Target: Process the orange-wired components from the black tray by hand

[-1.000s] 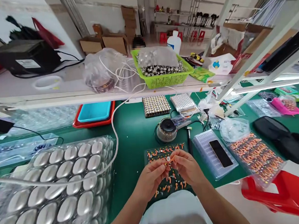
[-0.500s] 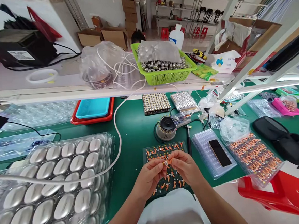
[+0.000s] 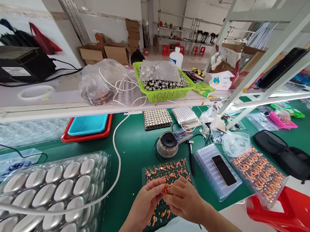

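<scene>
R hand (image 3: pixel 187 201) has rolled over since the earlier frame: its back now faces up, fingers curled against L hand (image 3: pixel 144 205). L grip pinches a small, curved, orange, plastic-looking piece (image 3: pixel 164 190); R fingertips hidden, can't tell if that grip pinches. Piece is above a dark, flat, rectangular tray (image 3: pixel 144 177) w/ orange parts (image 3: pixel 163 213), on a green, smooth table (image 3: pixel 131 156).

A person seen from their own viewpoint: a pale, bluish-white garment (image 3: pixel 177 231) covers the front of the body at the near edge of the worktop (image 3: pixel 128 156). The cloth looks plain and light, its upper outline softly rounded. Both hands (image 3: pixel 143 203) are bare, fingers and wrists uncovered, and the forearms (image 3: pixel 221 225) are bare as far as they show.
</scene>
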Motion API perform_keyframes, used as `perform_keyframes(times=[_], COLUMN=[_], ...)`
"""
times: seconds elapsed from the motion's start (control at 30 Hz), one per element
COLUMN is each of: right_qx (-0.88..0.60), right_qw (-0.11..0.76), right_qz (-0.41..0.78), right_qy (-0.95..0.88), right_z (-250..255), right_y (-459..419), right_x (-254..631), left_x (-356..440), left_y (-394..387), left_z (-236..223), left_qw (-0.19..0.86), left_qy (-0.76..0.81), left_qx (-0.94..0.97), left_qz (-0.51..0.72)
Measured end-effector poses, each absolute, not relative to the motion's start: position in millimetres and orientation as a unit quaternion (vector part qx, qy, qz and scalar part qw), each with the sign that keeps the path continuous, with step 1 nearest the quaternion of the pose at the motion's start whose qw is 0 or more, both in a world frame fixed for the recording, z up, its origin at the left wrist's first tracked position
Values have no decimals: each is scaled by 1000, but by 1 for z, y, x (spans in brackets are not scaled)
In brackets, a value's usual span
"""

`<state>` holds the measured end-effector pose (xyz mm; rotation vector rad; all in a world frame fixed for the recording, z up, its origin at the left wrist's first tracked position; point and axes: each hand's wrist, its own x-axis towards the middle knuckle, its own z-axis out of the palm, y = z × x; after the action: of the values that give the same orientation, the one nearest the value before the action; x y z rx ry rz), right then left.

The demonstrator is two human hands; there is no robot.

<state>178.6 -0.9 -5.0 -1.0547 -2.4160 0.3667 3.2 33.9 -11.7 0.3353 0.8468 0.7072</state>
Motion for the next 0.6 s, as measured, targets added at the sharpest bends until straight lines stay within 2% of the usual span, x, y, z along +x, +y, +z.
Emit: perform_keyframes(times=[0.07, 0.13, 0.2, 0.27, 0.3, 0.37, 0.6], right_qx=[-402, -427, -489, -580, -621, -648, -659], right_qw=[254, 294, 364, 449, 495, 526, 538], right_qz=[192, 304, 426, 496, 502, 492, 514], right_qy=[-858, -799, -669, -465, -342, -246, -108], right_z=[-13, -23, -37, -56, -67, -88, -137], right_y=[-4, -3, 6, 23, 34, 60, 120], right_x=[177, 178, 185, 197, 203, 214, 218], left_x=[3, 1, -3, -7, -8, -10, -11], left_y=[34, 36, 37, 39, 39, 39, 35], left_z=[-18, -26, -35, -42, -44, -46, -49], left_qw=[819, 793, 760, 726, 712, 689, 647], left_qy=[428, 459, 493, 525, 539, 559, 585], left_qx=[186, 218, 248, 271, 280, 296, 338], left_qz=[333, 336, 343, 352, 354, 354, 353])
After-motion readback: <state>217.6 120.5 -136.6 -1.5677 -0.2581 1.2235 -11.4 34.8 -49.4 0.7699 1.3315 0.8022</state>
